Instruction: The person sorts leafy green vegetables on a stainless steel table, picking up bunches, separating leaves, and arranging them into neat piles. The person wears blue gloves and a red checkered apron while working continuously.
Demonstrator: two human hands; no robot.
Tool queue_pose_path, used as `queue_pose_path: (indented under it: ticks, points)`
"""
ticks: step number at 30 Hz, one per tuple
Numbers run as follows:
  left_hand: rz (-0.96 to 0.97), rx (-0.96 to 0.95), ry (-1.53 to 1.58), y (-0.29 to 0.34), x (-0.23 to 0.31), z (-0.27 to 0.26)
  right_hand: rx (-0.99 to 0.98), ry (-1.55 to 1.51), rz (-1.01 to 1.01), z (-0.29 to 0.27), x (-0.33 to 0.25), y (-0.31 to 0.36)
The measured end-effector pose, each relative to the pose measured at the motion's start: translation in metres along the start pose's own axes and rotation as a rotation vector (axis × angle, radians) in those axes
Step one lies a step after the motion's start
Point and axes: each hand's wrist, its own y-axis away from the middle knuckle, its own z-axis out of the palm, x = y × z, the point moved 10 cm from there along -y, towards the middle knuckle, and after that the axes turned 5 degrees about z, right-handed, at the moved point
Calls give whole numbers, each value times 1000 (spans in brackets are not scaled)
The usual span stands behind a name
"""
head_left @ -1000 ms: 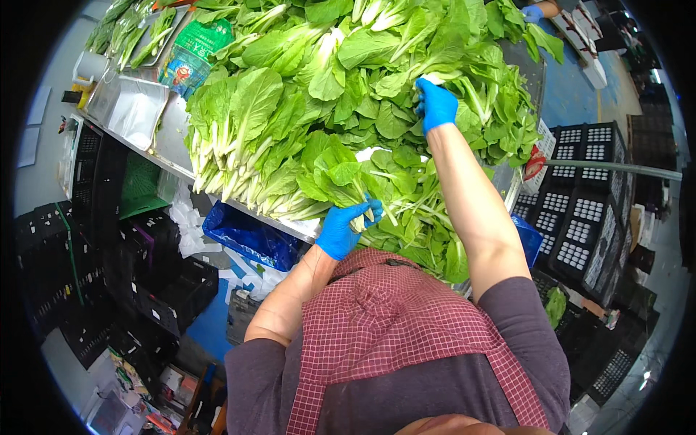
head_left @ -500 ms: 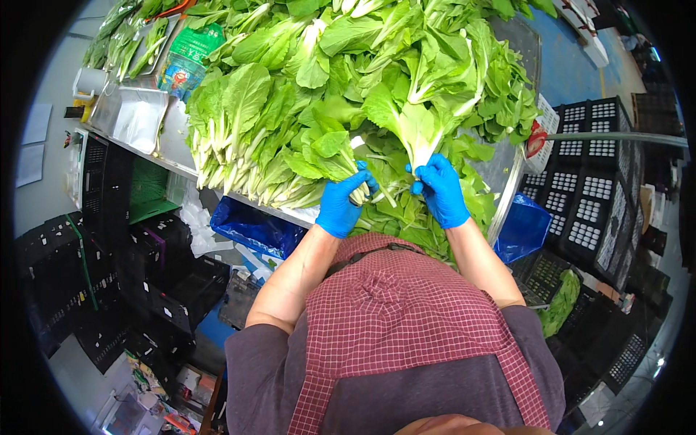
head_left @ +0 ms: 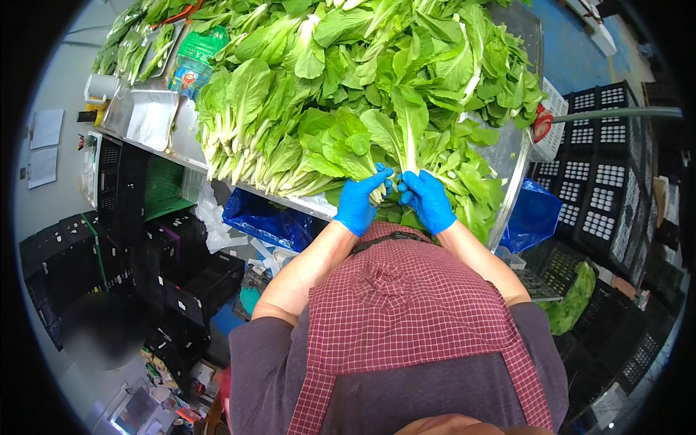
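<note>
left hand [head_left: 357, 204]: blue glove, grip closed round the pale stems of the bunch of leafy greens [head_left: 397, 138], on the bunch's left side.
right hand [head_left: 428, 201]: blue glove, grip closed on the same stems from the right; fingertips of both hands nearly touching across the stem base.
bunch in hand: one head or small bundle, leaves fanned up and away from the person, stems down; held at the near edge of the worktop [head_left: 516, 156], just above the pile.
pile of greens [head_left: 304, 94]: covers most of the worktop, behind and to the left of the held bunch; stems mostly point toward the near edge.
progress: judged early. Only one bunch is being handled and the large pile looks unsorted; no finished bundles can be told apart.
left to do: judged most of the pile.
steel tray [head_left: 148, 119]: far left of the pile, on the worktop's left end.
blue bag [head_left: 264, 221]: under the worktop edge, lower left of the held bunch.
black crates [head_left: 602, 181]: stacked right of the worktop; one lower down holds a loose green head [head_left: 573, 297].
apron [head_left: 413, 312]: red check, worn by the person, just below the hands.
</note>
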Motion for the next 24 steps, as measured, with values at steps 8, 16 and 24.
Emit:
queue_pose_path:
  ticks: [8, 16, 24]
  points:
    - [92, -97, -59, -2, -9, -9, 118, 284, -178, 13, -19, 18]
    - [151, 105, -273, 5, 1, -9, 179, 869, -602, 41, -53, 45]
    - [195, 170, -225, 3, 8, -14, 146, 559, -399, 21, -31, 32]
